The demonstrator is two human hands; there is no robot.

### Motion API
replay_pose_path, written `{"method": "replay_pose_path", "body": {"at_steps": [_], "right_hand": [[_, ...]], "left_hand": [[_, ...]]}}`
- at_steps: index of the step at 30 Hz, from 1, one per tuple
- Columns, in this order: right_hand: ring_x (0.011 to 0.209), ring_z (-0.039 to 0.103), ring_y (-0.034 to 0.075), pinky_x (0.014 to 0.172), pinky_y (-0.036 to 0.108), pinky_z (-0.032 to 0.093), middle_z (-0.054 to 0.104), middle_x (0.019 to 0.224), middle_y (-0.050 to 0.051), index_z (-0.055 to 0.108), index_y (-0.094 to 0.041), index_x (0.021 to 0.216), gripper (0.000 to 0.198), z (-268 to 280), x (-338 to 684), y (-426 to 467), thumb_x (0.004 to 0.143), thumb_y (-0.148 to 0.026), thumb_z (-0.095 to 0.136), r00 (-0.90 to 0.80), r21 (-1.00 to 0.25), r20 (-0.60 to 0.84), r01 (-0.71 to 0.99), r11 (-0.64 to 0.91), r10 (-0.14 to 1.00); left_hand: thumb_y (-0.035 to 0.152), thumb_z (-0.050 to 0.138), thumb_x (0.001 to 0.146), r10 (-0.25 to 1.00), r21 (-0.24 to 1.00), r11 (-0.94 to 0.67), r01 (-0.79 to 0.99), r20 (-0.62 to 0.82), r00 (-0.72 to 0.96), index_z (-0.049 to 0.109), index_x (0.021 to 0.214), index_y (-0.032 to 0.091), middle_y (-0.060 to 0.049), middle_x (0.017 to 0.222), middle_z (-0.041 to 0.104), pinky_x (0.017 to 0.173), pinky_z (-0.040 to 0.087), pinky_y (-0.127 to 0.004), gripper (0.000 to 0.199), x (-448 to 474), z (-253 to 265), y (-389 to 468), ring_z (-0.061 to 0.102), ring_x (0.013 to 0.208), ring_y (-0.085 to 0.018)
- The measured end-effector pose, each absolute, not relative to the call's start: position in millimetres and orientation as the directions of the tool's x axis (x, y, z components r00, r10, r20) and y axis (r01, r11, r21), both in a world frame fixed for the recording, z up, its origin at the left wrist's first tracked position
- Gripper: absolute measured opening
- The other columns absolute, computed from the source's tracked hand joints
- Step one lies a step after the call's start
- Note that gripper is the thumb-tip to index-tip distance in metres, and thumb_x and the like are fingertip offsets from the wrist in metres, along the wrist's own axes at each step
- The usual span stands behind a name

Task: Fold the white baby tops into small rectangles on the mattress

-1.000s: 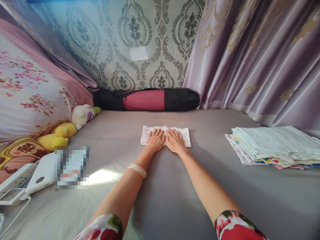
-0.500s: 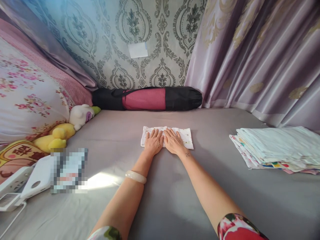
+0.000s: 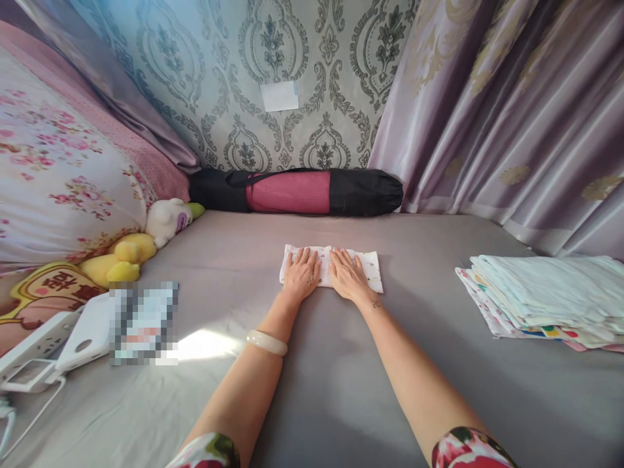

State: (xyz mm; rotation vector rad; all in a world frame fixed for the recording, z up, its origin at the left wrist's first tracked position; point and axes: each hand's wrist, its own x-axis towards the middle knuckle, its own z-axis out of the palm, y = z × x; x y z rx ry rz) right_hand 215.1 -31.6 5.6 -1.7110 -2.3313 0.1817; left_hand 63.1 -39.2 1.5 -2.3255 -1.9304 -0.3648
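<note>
A folded white cloth (image 3: 325, 265) with small printed figures lies flat on the grey bed sheet (image 3: 234, 260), in the middle of the head view. My left hand (image 3: 301, 273) rests palm down on its left half, fingers stretched out. On the right half lies my right hand (image 3: 348, 273), likewise flat with the fingers extended. A narrow strip of cloth shows between the two hands. The parts of the cloth under my palms are hidden.
To the right lies a stack of folded cloths (image 3: 550, 292). A black and pink rolled bag (image 3: 292, 193) lies along the wall. On the left are plush toys (image 3: 168, 221), a power strip (image 3: 39, 344), a white device (image 3: 92, 331) and a blurred-out item (image 3: 146, 322).
My right hand has slid a little to the right over the cloth, widening the gap between my hands. The whole view has shifted slightly.
</note>
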Motion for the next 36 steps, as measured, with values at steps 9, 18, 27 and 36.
{"method": "replay_pose_path", "body": {"at_steps": [9,18,27,36], "right_hand": [[0.146,0.018,0.021,0.118,0.046,0.012,0.026,0.157,0.004,0.033,-0.013,0.15,0.055,4.9,220.8,-33.9,0.1,-0.033,0.018,-0.23,-0.199,0.058,0.951,0.237,0.972],[0.146,0.017,0.02,0.119,0.046,0.012,0.025,0.158,0.004,0.032,-0.014,0.15,0.056,-0.8,221.5,-30.1,0.1,-0.034,0.016,-0.23,-0.19,0.051,0.953,0.236,0.972],[0.146,0.016,0.022,0.118,0.048,0.011,0.024,0.158,0.01,0.031,-0.008,0.149,0.056,10.6,233.5,-30.9,0.1,-0.031,0.017,-0.13,-0.138,0.117,0.98,0.146,0.985],[0.145,0.021,0.023,0.117,0.046,0.013,0.028,0.156,0.012,0.032,-0.007,0.149,0.058,-2.2,238.3,-29.1,0.1,-0.034,0.017,-0.08,-0.082,0.065,0.993,0.085,0.995]], "left_hand": [[0.04,0.022,0.101,0.985,0.089,-0.107,0.99,0.146,0.094,0.042,0.143,0.016,-0.012,0.153,0.037,0.114,0.026,-0.051,0.053,46.7,-4.9,-34.5,0.027,0.144,-0.03],[0.039,0.023,0.101,0.988,0.119,-0.094,0.989,0.136,0.077,0.041,0.144,0.016,-0.012,0.153,0.037,0.115,0.025,-0.051,0.052,47.7,-2.3,-35.3,0.027,0.144,-0.028],[0.038,0.021,0.1,0.966,0.095,-0.041,0.995,0.259,0.015,0.045,0.141,0.014,-0.014,0.151,0.04,0.118,0.016,-0.053,0.053,37.6,-1.9,-31.9,0.028,0.144,-0.027],[0.043,0.019,0.1,0.994,0.169,0.014,0.986,0.101,-0.031,0.035,0.146,0.007,-0.019,0.155,0.029,0.117,0.019,-0.051,0.06,31.4,-5.2,-31.4,0.027,0.144,-0.028]]}}
